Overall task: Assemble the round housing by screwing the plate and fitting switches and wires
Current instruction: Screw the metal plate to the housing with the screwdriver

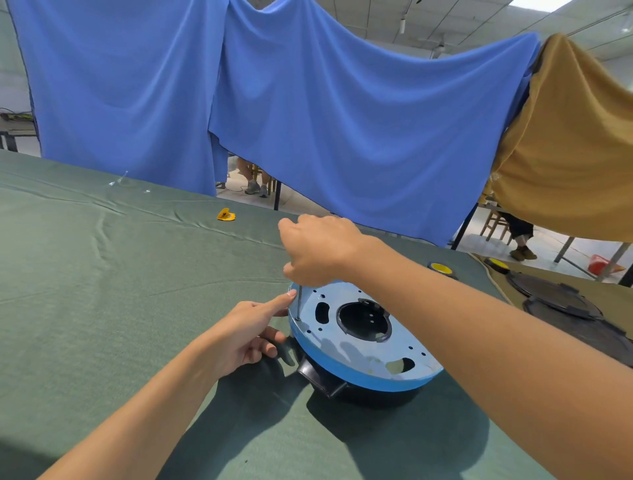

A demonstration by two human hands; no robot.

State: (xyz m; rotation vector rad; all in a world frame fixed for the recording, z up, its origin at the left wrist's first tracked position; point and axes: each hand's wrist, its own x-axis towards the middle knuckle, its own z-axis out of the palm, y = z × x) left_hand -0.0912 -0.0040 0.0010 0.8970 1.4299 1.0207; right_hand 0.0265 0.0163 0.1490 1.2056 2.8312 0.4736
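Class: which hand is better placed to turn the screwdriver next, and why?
Right. The right hand grips the screwdriver upright, its tip at the rim of the blue plate; the left hand only touches its shaft.

Bright, even daylight from above. The housing casts a dark, soft-edged shadow on the tabletop toward its near edge. A ceiling panel is blown out white. Wide-angle distortion bows the tabletop's far edge; its near corners look slightly soft.

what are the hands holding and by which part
Right hand grips a thin metal screwdriver by its top end, hidden in the fist; left hand holds nothing, forefinger by the shaft.
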